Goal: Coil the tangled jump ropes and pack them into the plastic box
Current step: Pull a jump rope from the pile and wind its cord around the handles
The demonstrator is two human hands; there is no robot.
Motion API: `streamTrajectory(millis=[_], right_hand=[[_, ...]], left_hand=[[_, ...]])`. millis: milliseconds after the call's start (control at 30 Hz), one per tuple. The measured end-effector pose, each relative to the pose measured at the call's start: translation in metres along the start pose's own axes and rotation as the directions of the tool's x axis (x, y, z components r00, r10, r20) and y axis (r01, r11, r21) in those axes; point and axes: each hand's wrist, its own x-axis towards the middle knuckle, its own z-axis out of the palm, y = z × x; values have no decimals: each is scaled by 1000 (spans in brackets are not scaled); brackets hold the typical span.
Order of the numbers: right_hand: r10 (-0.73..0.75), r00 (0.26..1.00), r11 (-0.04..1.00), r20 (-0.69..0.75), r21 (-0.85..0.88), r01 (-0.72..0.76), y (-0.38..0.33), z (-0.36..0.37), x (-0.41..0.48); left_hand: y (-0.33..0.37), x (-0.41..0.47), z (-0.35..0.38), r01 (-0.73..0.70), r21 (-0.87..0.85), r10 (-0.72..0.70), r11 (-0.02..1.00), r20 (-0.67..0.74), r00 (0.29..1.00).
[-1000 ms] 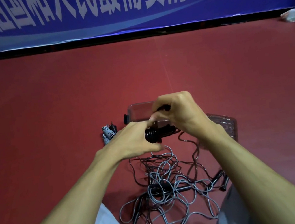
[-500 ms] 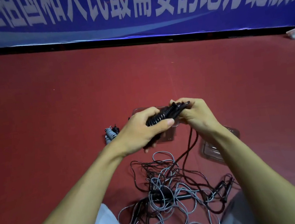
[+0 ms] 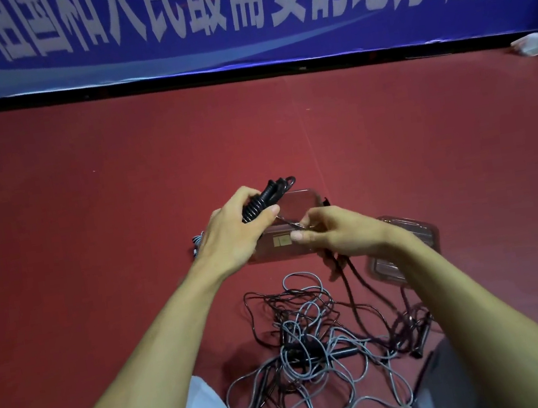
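1. Hands: two are in view.
- The left hand [image 3: 234, 236] is closed round one black coiled rope bundle [image 3: 260, 201], which is held above the far left corner of the plastic box [image 3: 302, 204].
- The right hand [image 3: 338, 237] is held over the near edge of the box. A thin cord [image 3: 286, 223] running from the bundle is pinched between its thumb and fingertips. A black cord hangs from this hand down to the tangle [image 3: 315, 346].

2. Ropes:
- One tangle of black and grey ropes lies on the red floor [image 3: 91, 228], near the person. The number of ropes in it cannot be told.
- One grey coiled rope [image 3: 197, 243] lies just left of the box, partly hidden by the left wrist.

3. Containers:
- One clear box is present, and one clear lid [image 3: 417, 235] lies to its right, partly covered by the right forearm.
- A small yellowish label [image 3: 281, 240] is seen through the clear plastic of the box.
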Motion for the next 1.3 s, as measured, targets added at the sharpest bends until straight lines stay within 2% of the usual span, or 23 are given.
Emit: streamTrajectory(millis=[67,133,200,300,400,467,533,667,800,967,1067,1167,1300], right_hand=[[-10,1000,947,-19,-323,4,0,0,1],[-49,997,873,-56,-487,15,2,-3,2],[-127,989,828,-77,-557,63,-1,-4,-2],[-308,951,764,0,-595,247,-7,0,-7],[-383,923,641,23,-713,284,-12,7,-9],[-432,902,635,-13,-714,294,-12,6,-9],[-459,883,700,-103,-653,288,-12,1,-9],[-439,845,858,-306,-423,292,-8,-8,-11],[-377,845,905,-380,-346,248,-1,-11,-9],[-342,841,934,-420,-50,354,3,-18,-9],[-372,826,927,-422,-123,354,3,-14,-4],[-422,804,904,-419,-264,337,2,-8,-1],[-329,895,907,-302,-364,210,1,1,2]], left_hand=[[-5,-2,2,-10,168,4,986,38,999],[-8,-3,4,-13,276,-2,961,54,999],[-8,-3,5,7,346,-28,938,57,998],[-7,-4,7,15,460,-71,888,103,992],[-4,-6,10,-14,543,-114,840,202,973],[-2,-7,13,-55,541,-122,840,285,951],[-2,-8,14,-77,489,-92,869,314,945],[2,-8,14,-137,393,-20,909,370,929],[16,-15,16,-201,308,50,930,435,899],[22,-15,11,-154,-117,186,981,344,920],[27,-14,8,-103,-266,179,958,279,943],[31,-11,6,19,-407,81,913,227,970],[29,-9,0,96,-494,17,864,219,976]])
